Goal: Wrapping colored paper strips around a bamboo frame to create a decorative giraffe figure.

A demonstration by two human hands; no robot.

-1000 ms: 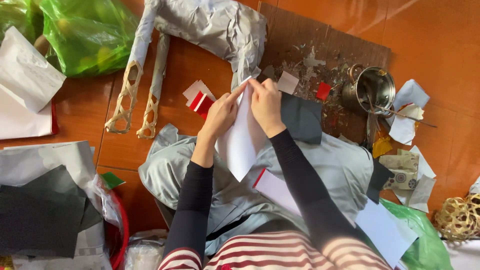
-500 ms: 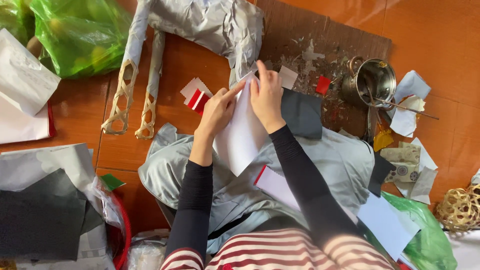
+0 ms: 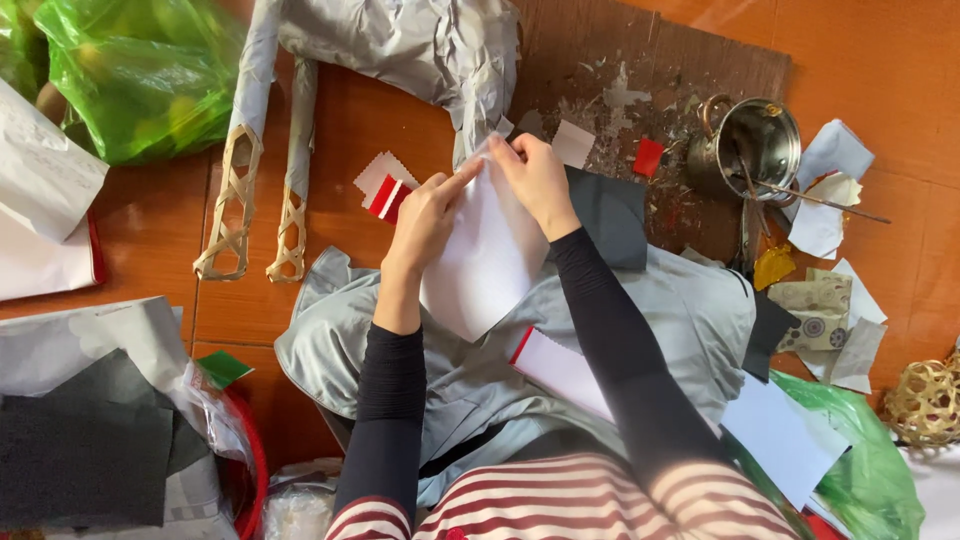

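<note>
A white sheet of paper [image 3: 480, 260] is held up over my lap, its top edge pinched by both hands. My left hand [image 3: 425, 215] grips the upper left of the sheet with the index finger stretched along its edge. My right hand [image 3: 535, 175] pinches the top corner, fingers curled over it. Both arms wear black sleeves. A grey shiny cloth [image 3: 690, 310] covers my lap under the sheet. Small red and white paper scraps [image 3: 383, 190] lie on the floor just left of my left hand. A dark grey sheet [image 3: 610, 215] lies right of my right wrist.
A paper-covered figure [image 3: 400, 40] with bamboo-lattice legs [image 3: 232, 205] lies ahead. A metal pot [image 3: 757, 145] with a stick stands on brown cardboard [image 3: 680, 70] at right. Green plastic bags [image 3: 130, 75] sit far left and lower right [image 3: 870, 470]. Paper stacks [image 3: 80, 400] lie at left.
Both hands and the white sheet have shifted slightly. The left index finger now lies along the sheet's top edge, close to the right hand's fingers.
</note>
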